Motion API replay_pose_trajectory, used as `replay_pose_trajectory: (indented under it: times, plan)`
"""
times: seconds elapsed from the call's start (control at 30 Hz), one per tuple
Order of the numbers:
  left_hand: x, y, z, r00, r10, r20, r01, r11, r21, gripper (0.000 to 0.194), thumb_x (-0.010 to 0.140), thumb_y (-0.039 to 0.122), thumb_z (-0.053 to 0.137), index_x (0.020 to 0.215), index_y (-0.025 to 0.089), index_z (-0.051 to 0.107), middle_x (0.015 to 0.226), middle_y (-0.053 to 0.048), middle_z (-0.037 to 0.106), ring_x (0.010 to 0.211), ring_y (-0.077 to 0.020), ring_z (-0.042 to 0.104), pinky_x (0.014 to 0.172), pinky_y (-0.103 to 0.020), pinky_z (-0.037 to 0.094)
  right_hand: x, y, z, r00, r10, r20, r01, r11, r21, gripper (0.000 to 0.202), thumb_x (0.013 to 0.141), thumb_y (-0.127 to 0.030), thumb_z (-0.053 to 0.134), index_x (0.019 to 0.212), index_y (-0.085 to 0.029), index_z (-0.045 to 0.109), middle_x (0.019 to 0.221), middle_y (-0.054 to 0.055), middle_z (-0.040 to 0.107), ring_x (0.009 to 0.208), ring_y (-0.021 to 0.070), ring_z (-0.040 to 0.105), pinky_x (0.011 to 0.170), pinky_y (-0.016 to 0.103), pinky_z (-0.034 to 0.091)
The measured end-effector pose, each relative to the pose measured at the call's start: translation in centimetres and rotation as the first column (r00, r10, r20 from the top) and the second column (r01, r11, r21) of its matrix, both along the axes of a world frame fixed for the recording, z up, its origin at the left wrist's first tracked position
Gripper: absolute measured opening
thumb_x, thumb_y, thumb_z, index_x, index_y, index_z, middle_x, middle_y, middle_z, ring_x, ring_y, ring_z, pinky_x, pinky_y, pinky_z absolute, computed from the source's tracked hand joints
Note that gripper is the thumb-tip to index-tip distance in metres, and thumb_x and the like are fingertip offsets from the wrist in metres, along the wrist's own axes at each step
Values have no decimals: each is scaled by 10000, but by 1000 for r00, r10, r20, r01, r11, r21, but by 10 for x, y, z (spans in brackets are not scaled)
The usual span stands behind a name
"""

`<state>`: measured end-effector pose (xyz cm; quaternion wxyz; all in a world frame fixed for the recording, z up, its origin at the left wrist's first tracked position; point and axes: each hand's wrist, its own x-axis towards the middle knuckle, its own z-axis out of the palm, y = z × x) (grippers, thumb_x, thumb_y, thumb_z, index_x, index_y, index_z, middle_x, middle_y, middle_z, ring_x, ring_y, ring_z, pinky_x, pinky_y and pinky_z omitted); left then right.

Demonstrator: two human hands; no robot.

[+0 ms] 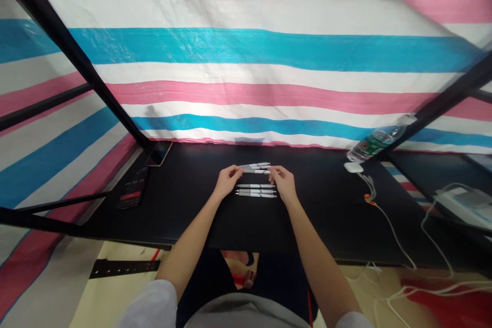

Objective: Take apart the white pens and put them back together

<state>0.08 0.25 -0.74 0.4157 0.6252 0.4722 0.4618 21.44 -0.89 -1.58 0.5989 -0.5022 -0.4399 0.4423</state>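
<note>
My left hand (pixel 227 181) and my right hand (pixel 284 183) pinch the two ends of a white and grey pen (pixel 254 171), which lies level between them over the black table (pixel 253 225). Just beyond it is a small group of similar pens (pixel 255 166), slightly fanned, partly covered by my fingertips. Nearer to me, several more pens (pixel 255 192) lie side by side, almost parallel, below the gap between my hands. Whether the held pen touches the tabletop I cannot tell.
Two phones, one with a lit timer (pixel 132 189) and one dark (pixel 159 154), lie at the left. At the right are a tilted water bottle (pixel 376 139), a white charger (pixel 353 167) with cables, and a white box (pixel 465 206). Black frame bars and striped sheeting (pixel 246 51) enclose the table.
</note>
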Motion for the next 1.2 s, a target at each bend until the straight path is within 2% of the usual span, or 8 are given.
replay_pose_trajectory:
  times: [0.23, 0.4, 0.53, 0.63, 0.7, 0.83, 0.93, 1.2]
  plan:
    - [4, -4, 1, 999, -31, 39, 30, 999, 45, 257, 802, 384, 656, 896, 148, 695, 776, -39, 648, 695, -139, 569, 641, -248, 439, 4, 0, 5, 939, 78, -335, -75, 997, 21, 436, 681, -414, 778, 1046, -214, 649, 802, 23, 688, 670, 155, 642, 554, 270, 502]
    - [6, -6, 2, 996, -87, 5, 86, 992, 90, 267, 793, 375, 676, 932, 148, 705, 783, -47, 649, 698, -140, 565, 629, -245, 434, 7, 3, 2, 891, 188, -413, -213, 977, -14, 320, 721, -455, 735, 905, -201, 670, 954, 81, 709, 806, 200, 668, 617, 313, 542]
    - [5, -5, 4, 1000, -13, -23, 15, 997, 79, 290, 832, 408, 613, 953, 162, 708, 787, -50, 655, 694, -145, 567, 619, -248, 442, 11, 5, 8, 842, 95, -531, -120, 993, -12, 214, 761, -432, 678, 793, -241, 589, 858, 39, 685, 877, 212, 666, 776, 391, 557]
    - [3, -3, 3, 998, 55, -35, -53, 997, 58, 307, 860, 419, 557, 931, 160, 706, 792, -48, 669, 678, -141, 571, 635, -254, 455, 20, 2, 17, 762, 29, -647, 13, 998, 60, 152, 786, -369, 631, 765, -250, 539, 700, -16, 565, 726, 160, 608, 828, 394, 538]
    - [2, -3, 3, 997, 65, -39, -63, 996, 55, 313, 863, 422, 546, 912, 156, 705, 790, -49, 678, 687, -146, 587, 663, -260, 466, 26, -1, 22, 718, 18, -696, 87, 989, 115, 173, 818, -366, 568, 718, -246, 493, 607, -47, 418, 571, 130, 488, 740, 356, 529]
    - [2, -4, 4, 996, 57, -62, -54, 997, 51, 321, 865, 428, 533, 884, 159, 706, 772, -46, 682, 683, -149, 595, 671, -261, 466, 32, -7, 27, 665, 69, -744, 92, 981, 173, 359, 882, -527, 412, 672, -237, 431, 599, -47, 294, 519, 130, 371, 582, 327, 462]
    - [3, -5, 5, 996, 52, -70, -49, 998, 50, 325, 869, 425, 525, 876, 155, 706, 769, -47, 679, 676, -146, 589, 665, -258, 460, 30, -8, 28, 675, 72, -734, 87, 980, 177, 432, 891, -584, 358, 637, -235, 377, 596, -47, 263, 516, 132, 346, 546, 318, 431]
    - [3, -5, 3, 995, 48, -87, -44, 998, 50, 338, 866, 441, 518, 868, 161, 707, 760, -42, 677, 671, -149, 582, 660, -259, 450, 27, -6, 27, 715, 51, -698, 95, 981, 169, 395, 853, -453, 434, 580, -223, 265, 582, -54, 221, 510, 120, 311, 537, 304, 413]
